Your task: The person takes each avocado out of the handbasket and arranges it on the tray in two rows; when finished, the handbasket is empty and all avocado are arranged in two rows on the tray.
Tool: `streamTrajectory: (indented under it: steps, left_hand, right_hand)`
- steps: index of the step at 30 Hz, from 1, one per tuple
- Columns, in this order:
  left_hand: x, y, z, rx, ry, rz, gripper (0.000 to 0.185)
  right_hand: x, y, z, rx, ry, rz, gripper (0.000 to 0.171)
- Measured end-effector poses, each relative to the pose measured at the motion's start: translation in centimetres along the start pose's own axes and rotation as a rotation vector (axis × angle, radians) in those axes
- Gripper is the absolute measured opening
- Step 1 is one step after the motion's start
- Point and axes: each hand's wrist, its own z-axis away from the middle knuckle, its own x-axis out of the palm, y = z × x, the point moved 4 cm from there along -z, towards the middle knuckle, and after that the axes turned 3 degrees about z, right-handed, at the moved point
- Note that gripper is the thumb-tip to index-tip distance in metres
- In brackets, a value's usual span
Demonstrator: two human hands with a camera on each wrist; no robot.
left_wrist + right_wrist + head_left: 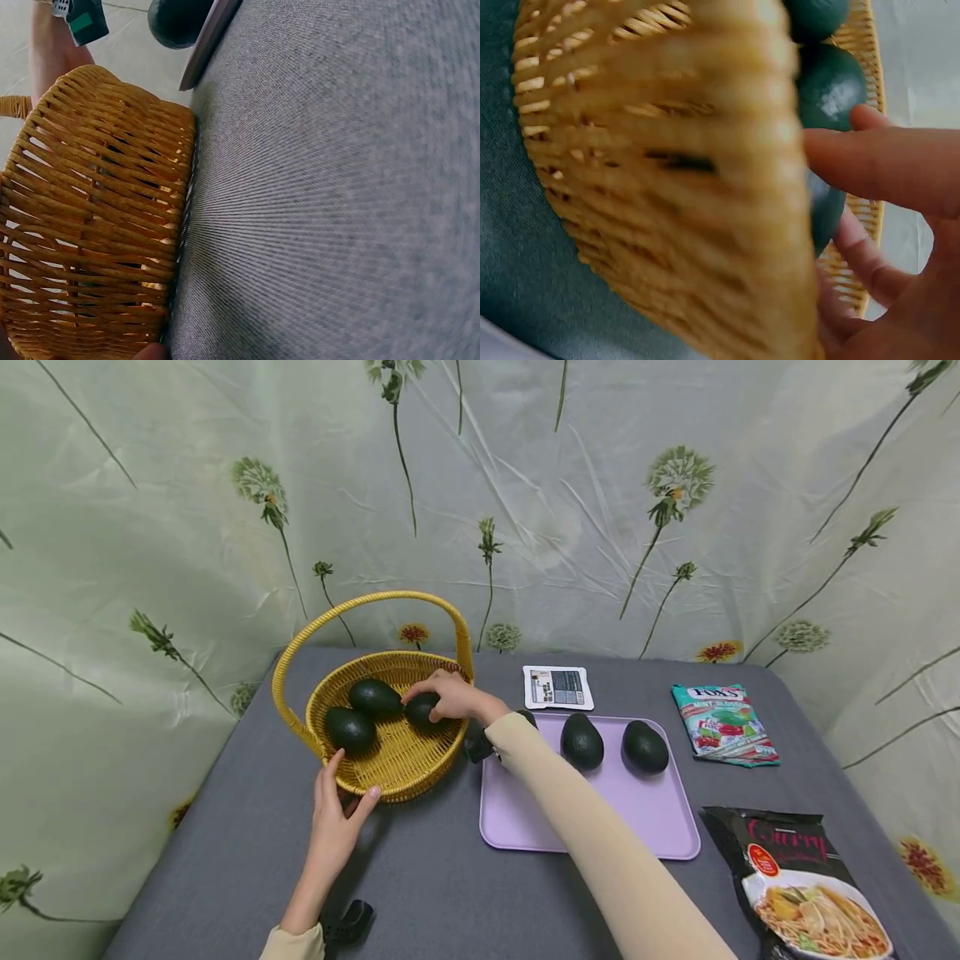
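While it sits inside the yellow basket (397, 760), a dark green avocado (422, 710) is held by the right hand (450, 695), with the fingers curled round it. It looks smooth, firm and a bit heavy, so it is best gripped round its fat middle and not squeezed hard. The basket rim is touched by the left hand (335, 814), with the thumb and fingers spread wide against the near side. Three avocados can be counted in the basket: the held one and two more (373, 697) (349, 728). On the purple tray (600, 827) just beside it, two avocados (582, 740) (645, 746) are plainly seen, and a third is partly hidden behind the sleeve. Three snack packs are laid on the grey desk (420, 877).
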Motion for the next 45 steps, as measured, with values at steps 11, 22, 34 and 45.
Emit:
streamTrajectory:
  steps: [11, 22, 34, 45]
  left_hand:
    - [0.1, 0.2, 0.0, -0.014, -0.017, 0.010, 0.076]
    - [0.0, 0.4, -0.1, 0.006, -0.012, 0.004, 0.075]
    - [-0.1, 0.2, -0.1, -0.001, -0.008, 0.002, 0.076]
    - [0.0, 0.3, 0.2, -0.007, -0.012, 0.008, 0.076]
  right_hand:
    - [1.4, -0.8, 0.1, 0.016, -0.084, 0.200, 0.049]
    - [-1.5, -0.7, 2.1, -0.183, 0.199, -0.148, 0.050]
    - [-3.4, 0.8, 6.6, -0.189, 0.322, -0.346, 0.043]
    - [-2.5, 3.0, 11.4, -0.181, 0.254, -0.436, 0.046]
